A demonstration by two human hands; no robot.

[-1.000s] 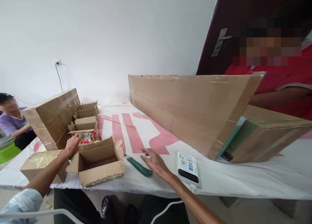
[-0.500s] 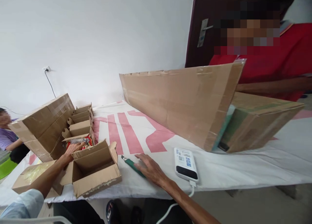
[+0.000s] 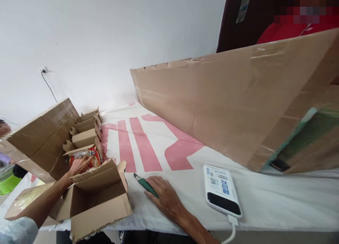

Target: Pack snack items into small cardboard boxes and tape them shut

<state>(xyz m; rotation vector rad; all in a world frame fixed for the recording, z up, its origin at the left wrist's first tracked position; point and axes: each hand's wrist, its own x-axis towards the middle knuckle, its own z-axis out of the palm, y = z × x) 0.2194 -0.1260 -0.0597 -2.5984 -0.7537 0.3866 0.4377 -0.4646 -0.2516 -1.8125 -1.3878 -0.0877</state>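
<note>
Two hands [image 3: 79, 165] [image 3: 161, 196], one green cutter [image 3: 145, 184], one white power bank [image 3: 221, 190], one open empty carton [image 3: 97, 198].

— What are we seeing under the right grip [image 3: 165, 198]?

— We are looking at a green-handled cutter [image 3: 145, 184], lying flat on the white and pink cloth, its tip pointing up-left, its rear end lying hidden under the fingers.

— And by the left grip [image 3: 79, 164]?

— We are seeing a red snack packet [image 3: 91, 155] sitting in a small open carton [image 3: 84, 139], with an empty open carton [image 3: 97, 198] standing just in front, flaps spread.
</note>
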